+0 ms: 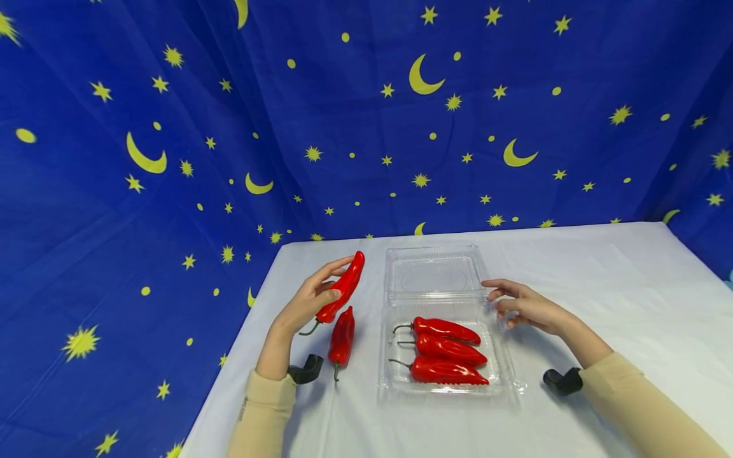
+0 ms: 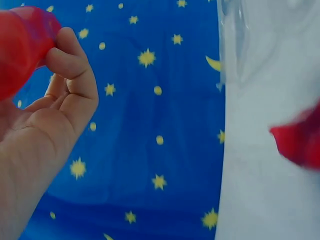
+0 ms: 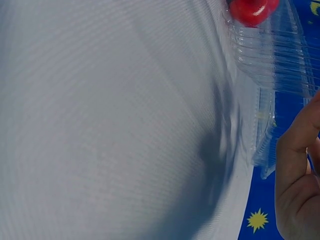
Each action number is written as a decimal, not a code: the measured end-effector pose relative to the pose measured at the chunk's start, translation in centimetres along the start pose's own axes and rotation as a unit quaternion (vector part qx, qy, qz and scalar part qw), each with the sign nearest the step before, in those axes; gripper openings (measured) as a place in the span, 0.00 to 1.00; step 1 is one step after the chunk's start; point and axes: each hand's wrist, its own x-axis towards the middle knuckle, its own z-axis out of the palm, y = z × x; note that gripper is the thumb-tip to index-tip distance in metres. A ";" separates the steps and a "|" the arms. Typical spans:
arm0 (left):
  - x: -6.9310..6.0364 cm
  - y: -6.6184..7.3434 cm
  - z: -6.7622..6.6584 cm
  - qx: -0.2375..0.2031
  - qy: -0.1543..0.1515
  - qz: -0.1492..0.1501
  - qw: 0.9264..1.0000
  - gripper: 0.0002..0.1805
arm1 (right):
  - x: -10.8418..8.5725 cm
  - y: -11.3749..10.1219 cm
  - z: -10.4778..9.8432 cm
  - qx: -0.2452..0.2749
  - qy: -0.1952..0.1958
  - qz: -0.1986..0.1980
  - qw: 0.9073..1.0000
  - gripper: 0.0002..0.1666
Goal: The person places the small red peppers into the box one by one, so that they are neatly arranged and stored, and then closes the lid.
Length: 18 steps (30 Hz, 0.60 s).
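Note:
My left hand (image 1: pixel 309 298) grips a red pepper (image 1: pixel 347 285) above the table, thumb on one side and fingers on the other, its green stem pointing down toward me. In the left wrist view the same pepper (image 2: pixel 20 50) fills the upper left corner. Beneath it, another red pepper (image 1: pixel 342 337) lies on the cloth, stem toward me. Three red peppers (image 1: pixel 448 348) lie side by side in the base of a clear plastic clamshell box (image 1: pixel 395 375), stems to the left. My right hand (image 1: pixel 529 307) has its fingers loosely bent at the box's right side, near the hinge; contact is unclear.
The box's lid (image 1: pixel 435 270) lies folded back, away from me. A white cloth (image 1: pixel 618 286) covers the table. Blue curtains (image 1: pixel 355 114) with yellow stars and moons hang behind and at the sides. Each wrist carries a black camera mount (image 1: pixel 306 370).

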 end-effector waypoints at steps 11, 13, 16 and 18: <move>3.5 0.6 3.6 -0.004 -0.095 0.030 0.995 0.32 | -0.1 -0.1 -0.1 0.002 0.000 -0.005 1.000 0.35; 4.0 0.5 4.3 0.004 -0.113 0.030 0.993 0.30 | 0.0 -0.1 -0.1 0.003 0.001 -0.004 1.000 0.35; 4.6 0.6 5.4 0.032 -0.138 0.029 0.989 0.28 | 0.0 -0.1 0.0 0.003 0.003 0.001 1.000 0.35; 5.1 0.5 6.1 0.063 -0.154 0.027 0.986 0.28 | 0.0 -0.1 0.1 0.003 0.005 0.003 1.000 0.34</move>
